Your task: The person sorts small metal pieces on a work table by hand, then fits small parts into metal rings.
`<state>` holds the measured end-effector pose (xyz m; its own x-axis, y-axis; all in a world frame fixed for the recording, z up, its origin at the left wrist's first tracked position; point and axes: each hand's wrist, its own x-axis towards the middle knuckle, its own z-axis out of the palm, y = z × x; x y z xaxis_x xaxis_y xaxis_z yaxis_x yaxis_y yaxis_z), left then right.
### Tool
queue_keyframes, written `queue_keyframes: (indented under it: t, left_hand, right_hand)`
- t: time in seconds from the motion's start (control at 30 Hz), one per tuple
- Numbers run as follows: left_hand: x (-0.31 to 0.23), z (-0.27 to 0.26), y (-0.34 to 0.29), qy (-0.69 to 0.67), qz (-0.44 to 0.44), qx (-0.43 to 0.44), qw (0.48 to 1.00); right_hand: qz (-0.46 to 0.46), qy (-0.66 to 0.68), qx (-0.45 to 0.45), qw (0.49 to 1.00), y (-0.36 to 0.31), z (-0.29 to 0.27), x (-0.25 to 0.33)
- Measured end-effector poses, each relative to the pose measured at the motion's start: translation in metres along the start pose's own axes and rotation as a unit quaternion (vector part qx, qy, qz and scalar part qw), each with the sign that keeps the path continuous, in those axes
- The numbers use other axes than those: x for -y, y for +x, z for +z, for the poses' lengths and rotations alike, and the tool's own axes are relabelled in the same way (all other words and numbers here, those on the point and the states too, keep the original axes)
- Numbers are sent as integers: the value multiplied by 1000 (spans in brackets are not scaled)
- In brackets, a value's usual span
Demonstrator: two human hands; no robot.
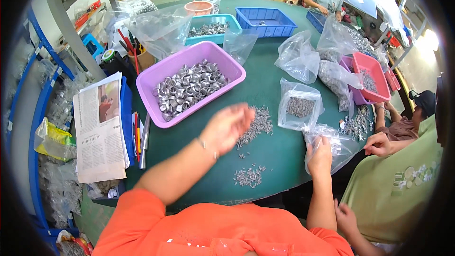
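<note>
My left hand [226, 125] hovers by a pile of small grey metal parts [258, 125] on the green table. Its fingers are loosely stretched toward the pile and slightly blurred; no held thing shows. My right hand [320, 157] is closed on a crumpled clear plastic bag [337, 148] near the table's right edge. Just beyond it lies an open clear bag [290, 122] with more small grey parts inside. A smaller heap of these parts [250, 176] is nearer my body. A purple basin [142, 85] of silvery metal rings [189, 87] stands left of my left hand.
Teal and blue trays [265, 31] stand at the back. Pink basin [372, 71], filled bags [334, 78] and loose metal pieces [358, 123] crowd the right. Beside me sits a person in a green shirt [403, 180]; others work beyond. Newspaper [99, 128] and pens lie left.
</note>
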<state>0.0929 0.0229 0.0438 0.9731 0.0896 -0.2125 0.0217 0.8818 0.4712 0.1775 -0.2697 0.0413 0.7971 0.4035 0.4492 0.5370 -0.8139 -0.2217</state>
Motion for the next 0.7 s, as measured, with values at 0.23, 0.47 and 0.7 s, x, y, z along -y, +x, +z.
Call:
queue_keyframes:
  t: [0.23, 0.47, 0.7]
  left_hand:
    - [-176, 23, 141, -77, 180, -37, 980]
    - [-37, 56, 92, 244, 205, -4, 948]
    - [150, 141, 25, 603, 380, 432, 553]
  right_hand:
    - [120, -42, 111, 986, -10, -17, -10]
    - [130, -81, 168, 974, 2, -5, -9]
    - [12, 85, -7, 996, -26, 10, -34]
